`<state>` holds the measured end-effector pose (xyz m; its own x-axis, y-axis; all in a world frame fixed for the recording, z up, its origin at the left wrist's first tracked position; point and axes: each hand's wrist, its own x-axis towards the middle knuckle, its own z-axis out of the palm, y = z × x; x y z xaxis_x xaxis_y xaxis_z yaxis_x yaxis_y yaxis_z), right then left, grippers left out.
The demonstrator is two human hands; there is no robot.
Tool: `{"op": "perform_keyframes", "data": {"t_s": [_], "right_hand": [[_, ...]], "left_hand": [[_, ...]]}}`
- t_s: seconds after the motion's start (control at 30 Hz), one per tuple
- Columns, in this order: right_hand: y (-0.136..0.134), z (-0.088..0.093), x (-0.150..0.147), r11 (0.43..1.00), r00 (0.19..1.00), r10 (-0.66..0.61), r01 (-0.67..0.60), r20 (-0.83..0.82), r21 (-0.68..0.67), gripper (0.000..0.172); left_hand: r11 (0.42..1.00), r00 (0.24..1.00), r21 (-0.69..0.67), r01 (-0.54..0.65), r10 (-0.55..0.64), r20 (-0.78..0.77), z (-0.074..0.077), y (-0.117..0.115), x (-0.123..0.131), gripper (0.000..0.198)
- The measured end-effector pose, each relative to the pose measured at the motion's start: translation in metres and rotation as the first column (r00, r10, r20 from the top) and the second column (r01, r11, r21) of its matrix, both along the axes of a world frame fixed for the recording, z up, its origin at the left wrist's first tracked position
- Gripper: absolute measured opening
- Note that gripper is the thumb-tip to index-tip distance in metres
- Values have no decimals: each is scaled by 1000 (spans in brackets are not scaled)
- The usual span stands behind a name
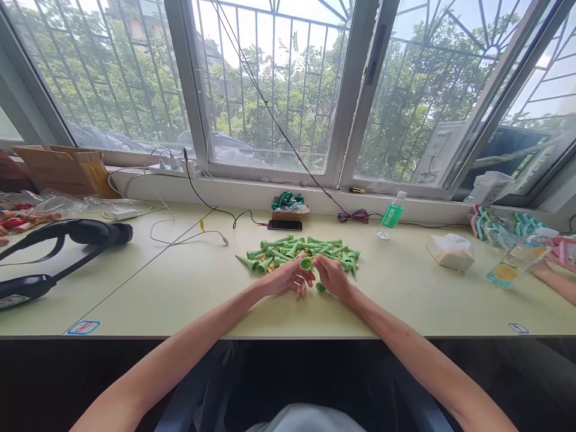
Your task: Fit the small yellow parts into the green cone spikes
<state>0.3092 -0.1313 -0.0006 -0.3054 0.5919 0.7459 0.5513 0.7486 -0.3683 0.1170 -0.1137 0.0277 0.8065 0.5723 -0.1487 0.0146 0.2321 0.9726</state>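
Note:
My left hand [292,277] holds a green plastic cone-shaped piece [306,264] between thumb and fingers, its round open end turned toward me. Close against its right side is my right hand [332,275], fingers pinched together at the piece's rim; whatever they grip is hidden. A second green piece [320,287] shows just under my right hand, and I cannot tell whether it lies on the table or is held. Behind both hands spreads a pile of similar green cones [272,252], with small tan bits among them.
A black phone [285,225] on a cable lies behind the pile, before a small box of green wrapping [288,203]. Rightward stand a bottle [391,216], a tissue pack [450,252] and a cup [504,273], near another person's arm [558,282]. A black headset [67,252] sits left.

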Motion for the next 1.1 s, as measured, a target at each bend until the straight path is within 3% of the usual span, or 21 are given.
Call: {"op": "perform_keyframes", "data": {"t_s": [0.1,0.2,0.3,0.47,0.57,0.63,0.73,0.87,1.0,1.1], "right_hand": [[1,-1,0,1000,1000,-6,6,-7,-2,32],[2,-2,0,999,999,-40,40,9,-12,32],[2,-3,0,997,997,-70,71,44,-23,32],[2,-2,0,992,989,-120,123,89,-19,33],[2,-2,-1,989,987,-144,146,77,-14,33],[2,-2,-1,986,985,-164,165,51,-11,34],[2,-2,-1,981,981,-192,192,-8,-7,34],[2,-1,0,984,982,-177,178,-64,13,34],[1,-1,0,994,994,-99,101,-41,39,32],[2,-1,-1,997,999,-51,52,-6,59,31]], "left_hand": [[981,994,165,-106,104,18,0,-1,1,55],[906,977,370,-205,210,29,2,-2,1,46],[787,956,556,-266,288,50,1,-2,1,43],[539,912,775,-330,393,115,-5,1,2,36],[463,896,816,-347,419,143,-5,1,4,34],[483,893,803,-350,430,130,-3,-1,5,34],[563,891,745,-358,445,92,0,-4,6,38],[684,896,646,-339,444,0,1,-3,6,63],[836,945,508,-208,307,-118,0,0,4,78],[909,971,402,-108,183,-154,-1,1,2,84]]}}
